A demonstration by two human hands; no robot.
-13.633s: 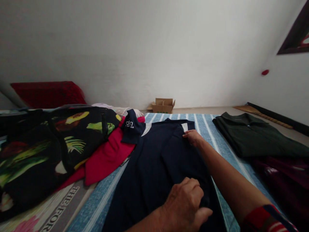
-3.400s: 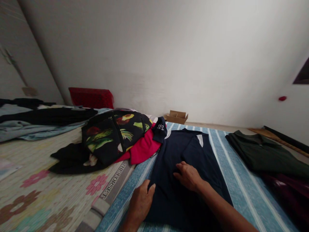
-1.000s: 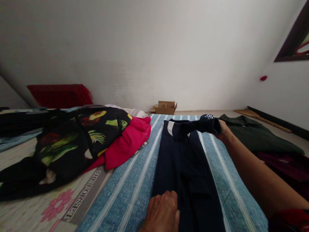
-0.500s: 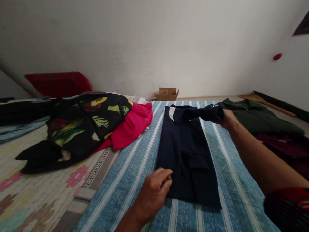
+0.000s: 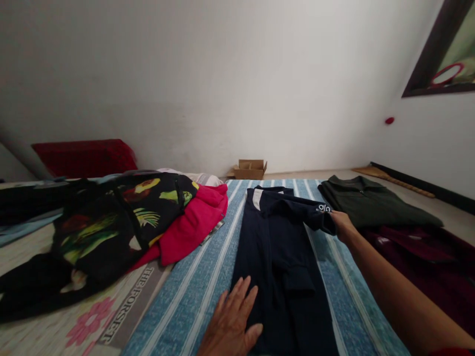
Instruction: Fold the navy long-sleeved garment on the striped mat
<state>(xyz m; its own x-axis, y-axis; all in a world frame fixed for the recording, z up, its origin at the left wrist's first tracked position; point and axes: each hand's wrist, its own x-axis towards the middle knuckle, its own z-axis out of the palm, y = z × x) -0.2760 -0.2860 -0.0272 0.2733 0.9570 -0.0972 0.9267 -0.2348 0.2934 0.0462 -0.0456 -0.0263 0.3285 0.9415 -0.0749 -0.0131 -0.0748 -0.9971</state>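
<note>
A navy long-sleeved top [image 5: 276, 247] with a white patch near its collar lies partly folded on a blue striped cloth [image 5: 200, 291]. My right hand [image 5: 342, 225] grips the end of one sleeve, which reaches out to the right and shows white lettering close to the fingers. The other sleeve lies folded down along the body of the top. Spread flat, my left hand [image 5: 235, 316] rests at the lower left edge of the top, its fingers on or beside the fabric; it holds nothing.
Left are a black patterned jacket [image 5: 122, 222], a pink garment [image 5: 195, 222] and a flowered sheet [image 5: 33, 316]. A dark green folded shirt [image 5: 378, 200] and a maroon garment [image 5: 419, 257] lie right. An open cardboard box [image 5: 250, 170] stands by the wall.
The view has tilted up and shifted right. My left hand has opened from curled fingers to a flat spread. The held sleeve is now lower and straighter, with more lettering showing.
</note>
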